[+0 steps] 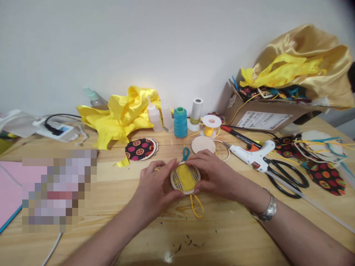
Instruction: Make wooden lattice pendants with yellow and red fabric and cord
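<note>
A round lattice-edged frame with a yellow cloth centre (185, 178) lies between both hands, low over the wooden table. My left hand (155, 184) grips its left rim between thumb and fingers. On the opposite side my right hand (212, 175) holds the right rim, fingertips at the top and thumb at the lower edge. A teal cord loop (186, 153) sticks out at the top of the frame, and a yellow cord loop (197, 211) hangs from the bottom. Just behind the right fingers rests a plain round disc (203, 145).
Behind stand a teal thread cone (180, 123), glue bottles (155, 119) and a yellow thread spool (210, 125). A glue gun (253, 155) and black scissors (288, 177) lie right, before a cardboard box (257, 116). Yellow satin (119, 118) and patterned fabric (140, 149) are left.
</note>
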Action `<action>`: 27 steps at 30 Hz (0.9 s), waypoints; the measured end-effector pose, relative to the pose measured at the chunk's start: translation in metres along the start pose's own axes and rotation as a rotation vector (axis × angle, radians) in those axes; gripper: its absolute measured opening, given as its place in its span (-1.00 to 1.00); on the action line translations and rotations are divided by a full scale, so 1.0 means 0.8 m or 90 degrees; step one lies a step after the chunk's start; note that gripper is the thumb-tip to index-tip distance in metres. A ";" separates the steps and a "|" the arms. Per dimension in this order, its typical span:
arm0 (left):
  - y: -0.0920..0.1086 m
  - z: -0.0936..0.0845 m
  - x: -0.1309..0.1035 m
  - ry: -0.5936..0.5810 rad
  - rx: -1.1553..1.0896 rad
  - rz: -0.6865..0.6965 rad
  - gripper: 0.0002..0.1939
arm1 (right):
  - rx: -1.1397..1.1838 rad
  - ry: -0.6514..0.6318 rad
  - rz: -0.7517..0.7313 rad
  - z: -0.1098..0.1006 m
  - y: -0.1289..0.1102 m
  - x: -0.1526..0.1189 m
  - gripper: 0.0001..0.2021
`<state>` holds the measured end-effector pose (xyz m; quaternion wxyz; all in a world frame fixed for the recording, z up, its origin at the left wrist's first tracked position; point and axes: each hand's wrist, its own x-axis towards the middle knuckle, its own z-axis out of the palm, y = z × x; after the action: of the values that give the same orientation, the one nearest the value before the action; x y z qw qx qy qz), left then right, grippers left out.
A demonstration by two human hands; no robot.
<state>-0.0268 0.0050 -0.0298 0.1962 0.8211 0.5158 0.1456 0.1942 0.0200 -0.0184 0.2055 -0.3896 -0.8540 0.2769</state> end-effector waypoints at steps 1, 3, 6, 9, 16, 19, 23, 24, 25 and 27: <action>0.000 0.000 0.000 -0.001 0.001 -0.002 -0.25 | -0.003 0.001 0.000 0.000 0.000 0.000 -0.49; 0.002 0.000 0.000 0.000 0.002 -0.005 -0.27 | -0.010 0.003 0.000 0.001 0.000 0.000 -0.49; 0.003 -0.001 0.000 0.002 0.001 -0.008 -0.29 | -0.019 -0.002 0.006 0.000 -0.001 -0.001 -0.49; 0.002 -0.001 -0.001 0.000 -0.003 -0.010 -0.28 | -0.017 -0.009 0.005 -0.001 -0.002 -0.001 -0.47; 0.005 -0.001 -0.003 -0.010 -0.038 -0.011 -0.28 | -0.012 -0.007 -0.006 -0.006 -0.008 -0.003 -0.46; 0.007 -0.003 -0.003 -0.026 -0.038 -0.003 -0.29 | -0.015 -0.013 -0.001 -0.008 -0.011 -0.002 -0.48; 0.002 -0.007 -0.001 -0.016 -0.026 0.031 -0.24 | -0.005 -0.019 -0.011 -0.010 -0.012 -0.003 -0.47; 0.000 -0.009 0.000 0.000 -0.019 0.034 -0.25 | 0.001 -0.014 -0.014 -0.010 -0.012 -0.004 -0.46; -0.003 -0.011 0.001 0.024 -0.008 0.029 -0.29 | 0.007 -0.003 -0.016 -0.011 -0.011 -0.005 -0.45; -0.009 -0.017 0.005 0.092 0.043 -0.011 -0.39 | 0.015 0.037 -0.011 -0.010 -0.009 -0.006 -0.46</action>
<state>-0.0369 0.0134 -0.0209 0.1319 0.8102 0.5401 0.1857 0.1978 0.0144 -0.0080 0.2369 -0.3876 -0.8477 0.2738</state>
